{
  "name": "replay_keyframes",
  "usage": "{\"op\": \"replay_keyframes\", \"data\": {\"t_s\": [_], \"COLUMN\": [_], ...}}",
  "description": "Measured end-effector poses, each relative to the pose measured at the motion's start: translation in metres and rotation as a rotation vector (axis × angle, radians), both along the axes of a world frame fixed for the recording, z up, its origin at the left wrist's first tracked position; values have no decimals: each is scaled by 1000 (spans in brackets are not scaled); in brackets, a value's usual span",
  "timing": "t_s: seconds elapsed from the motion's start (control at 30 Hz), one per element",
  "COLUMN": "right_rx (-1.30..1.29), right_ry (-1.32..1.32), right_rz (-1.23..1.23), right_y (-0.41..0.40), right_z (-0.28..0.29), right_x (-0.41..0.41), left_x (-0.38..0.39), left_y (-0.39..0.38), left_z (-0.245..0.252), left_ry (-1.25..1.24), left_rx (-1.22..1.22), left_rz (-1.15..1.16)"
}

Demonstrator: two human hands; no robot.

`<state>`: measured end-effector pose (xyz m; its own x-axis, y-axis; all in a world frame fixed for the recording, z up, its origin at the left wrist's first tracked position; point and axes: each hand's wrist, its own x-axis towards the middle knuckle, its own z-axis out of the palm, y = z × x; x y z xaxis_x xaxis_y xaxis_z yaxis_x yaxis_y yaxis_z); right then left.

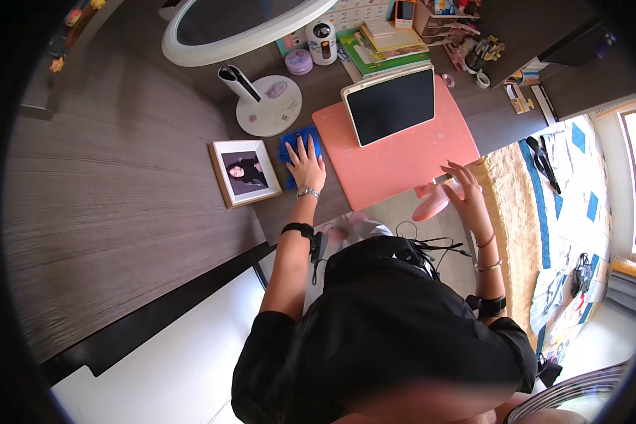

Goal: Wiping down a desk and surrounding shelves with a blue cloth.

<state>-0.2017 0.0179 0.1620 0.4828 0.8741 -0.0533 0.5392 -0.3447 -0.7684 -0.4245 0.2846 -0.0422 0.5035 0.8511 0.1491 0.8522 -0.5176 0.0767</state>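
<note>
My left hand (306, 167) lies palm down with spread fingers on a blue cloth (288, 146) on the dark wood-grain desk. A framed photo (223, 177) of a person stands just left of the cloth. To the right is a pink board (387, 167), with a tablet-like device (392, 108) in a pale frame propped on it. My right hand (467, 193) hovers near the board's front right corner, fingers apart and apparently holding nothing. Below it is a pink rounded piece (432, 205), partly covered by the hand; whether they touch I cannot tell.
A white lamp base (265, 116) stands behind the cloth, its ring-shaped head (191, 50) reaching overhead. Along the back are a purple round tin (299, 62), a white robot-like device (321, 45), stacked books (387, 63) and a pen holder (474, 61). A bed (572, 196) lies right.
</note>
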Motion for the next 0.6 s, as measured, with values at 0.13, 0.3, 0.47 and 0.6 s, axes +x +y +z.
{"op": "replay_keyframes", "data": {"t_s": [0.13, 0.3, 0.47, 0.6], "right_rx": [-314, -440, -473, -383], "right_ry": [-506, -564, -672, -722], "right_rz": [34, 60, 41, -1], "right_y": [-8, 4, 2, 1], "right_z": [-59, -83, -96, -100], "right_x": [-9, -33, -40, -41], "left_x": [-14, -42, -74, -80], "left_y": [-17, -71, -115, -116], "left_z": [1, 17, 21, 13], "left_ry": [-7, -75, -59, -86], "left_rx": [38, -47, -125, -71], "left_rz": [-88, -214, -251, -284]}}
